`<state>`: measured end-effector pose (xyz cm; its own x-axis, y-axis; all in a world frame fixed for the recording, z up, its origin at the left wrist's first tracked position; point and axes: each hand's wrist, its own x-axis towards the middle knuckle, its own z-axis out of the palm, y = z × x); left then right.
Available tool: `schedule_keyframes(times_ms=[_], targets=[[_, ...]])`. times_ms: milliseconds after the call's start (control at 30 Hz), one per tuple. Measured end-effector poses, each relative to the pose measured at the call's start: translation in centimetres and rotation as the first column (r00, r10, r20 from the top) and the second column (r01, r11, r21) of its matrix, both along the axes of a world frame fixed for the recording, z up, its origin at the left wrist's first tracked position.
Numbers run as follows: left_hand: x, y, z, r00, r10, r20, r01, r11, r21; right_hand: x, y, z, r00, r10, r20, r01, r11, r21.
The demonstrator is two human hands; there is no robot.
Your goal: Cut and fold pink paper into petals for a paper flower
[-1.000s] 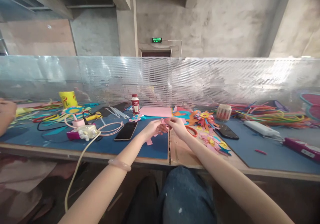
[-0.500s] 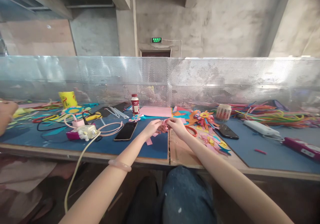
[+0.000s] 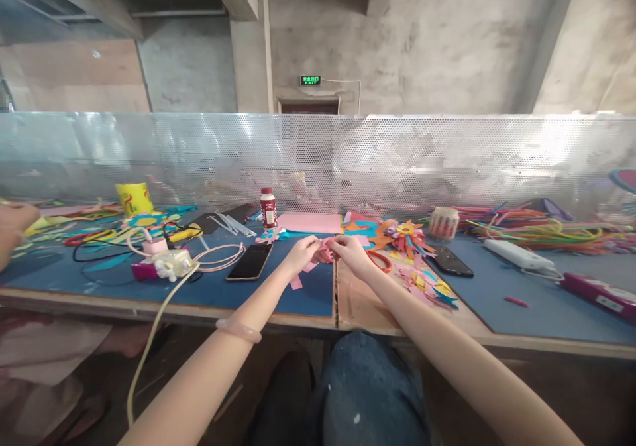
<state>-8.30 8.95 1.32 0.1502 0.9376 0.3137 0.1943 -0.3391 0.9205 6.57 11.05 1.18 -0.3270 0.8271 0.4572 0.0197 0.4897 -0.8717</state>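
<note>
Over the middle of the table, my left hand (image 3: 303, 256) and my right hand (image 3: 350, 250) meet around a small piece of pink paper (image 3: 328, 244). Fingers of both hands are closed on it, and they hide most of its shape. Pink paper strips (image 3: 297, 281) lie on the blue mat just below my left hand. Right beside my right hand are orange-handled scissors (image 3: 381, 262), their blades out of sight. Behind the hands lies a flat pink sheet (image 3: 311, 223). Farther right are a many-coloured paper flower (image 3: 405, 232) and a heap of cut paper pieces (image 3: 428, 284).
Left of my hands are a black phone (image 3: 250, 262), a red bottle (image 3: 268, 207), a power strip with plugs (image 3: 169, 262) and a yellow tin (image 3: 135, 198). At right stand a jar (image 3: 444, 223), another phone (image 3: 453, 261) and a glue gun (image 3: 519, 255). A co-worker's hand (image 3: 14, 227) shows far left.
Both my hands stay in nearly the same place, with the fingers shifting slightly on the pink paper. A blue-rimmed shape has appeared at the right edge. The co-worker's hand moved a little.
</note>
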Motion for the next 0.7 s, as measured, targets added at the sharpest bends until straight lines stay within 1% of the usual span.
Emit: schedule_keyframes(times_ms=[133, 267, 367, 600, 700], targets=[[0.07, -0.09, 0.07, 0.999, 0.006, -0.050, -0.004, 0.999, 0.045, -0.11, 0.29, -0.21, 1.000, -0.020, 0.007, 0.020, 0.999, 0.026], [-0.07, 0.31, -0.26, 0.994, 0.042, -0.101, -0.028, 0.991, 0.128, -0.40, 0.49, -0.42, 0.997, -0.069, 0.014, 0.069, 0.997, 0.039], [-0.20, 0.61, -0.50, 0.993, 0.055, -0.109, -0.038, 0.988, 0.149, -0.59, 0.40, -0.49, 0.995, -0.096, 0.006, 0.095, 0.995, 0.038], [-0.48, 0.73, -0.61, 0.983, 0.079, -0.165, -0.044, 0.978, 0.205, -0.61, -0.33, -0.09, 0.997, -0.080, 0.010, 0.080, 0.996, 0.028], [-0.47, 0.66, -0.55, 0.983, 0.085, -0.161, -0.051, 0.978, 0.203, -0.61, -0.35, -0.09, 0.997, -0.080, 0.015, 0.079, 0.996, 0.036]])
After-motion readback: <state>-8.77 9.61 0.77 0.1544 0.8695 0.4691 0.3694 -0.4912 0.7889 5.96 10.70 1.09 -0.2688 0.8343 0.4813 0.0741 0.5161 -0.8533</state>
